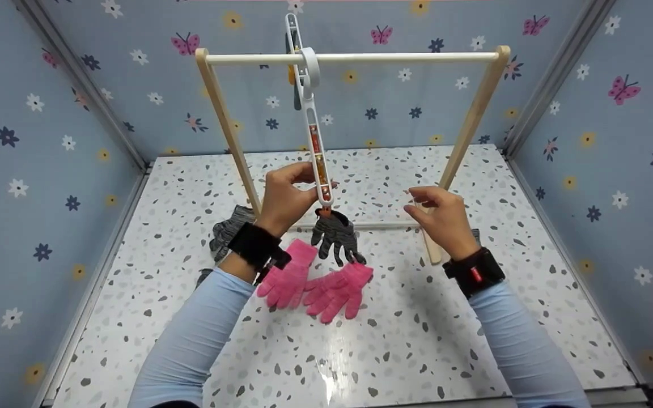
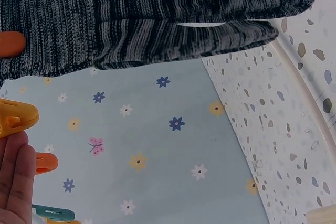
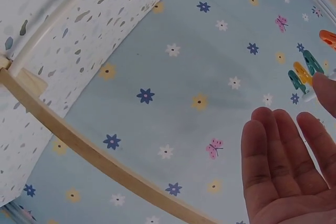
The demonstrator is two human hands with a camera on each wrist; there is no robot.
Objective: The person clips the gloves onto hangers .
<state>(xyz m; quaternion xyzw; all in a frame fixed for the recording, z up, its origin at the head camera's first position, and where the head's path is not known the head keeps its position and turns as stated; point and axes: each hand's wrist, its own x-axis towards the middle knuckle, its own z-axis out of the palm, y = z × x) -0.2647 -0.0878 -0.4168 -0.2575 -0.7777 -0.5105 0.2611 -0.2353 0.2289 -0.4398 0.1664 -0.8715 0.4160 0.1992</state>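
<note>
A white clip hanger point(image 1: 312, 105) with coloured clips hangs by its hook from the rack's top bar. My left hand point(image 1: 284, 198) holds its near end, fingers behind it and thumb in front. In the left wrist view, those fingers point(image 2: 17, 177) touch a yellow clip point(image 2: 20, 117). A dark grey knitted glove point(image 1: 335, 231) hangs from the orange clip point(image 2: 11, 44) at the hanger's lower end, fingers downward. My right hand point(image 1: 442, 218) is raised to the right of the hanger, fingers loosely bent and holding nothing.
A wooden rack with a white top bar point(image 1: 400, 57) stands on the speckled table point(image 1: 417, 362). Two pink gloves point(image 1: 338, 290) lie below the hanging glove. Another grey glove point(image 1: 227, 232) lies by the rack's left leg, partly behind my left wrist. Patterned walls point(image 1: 37, 187) enclose three sides.
</note>
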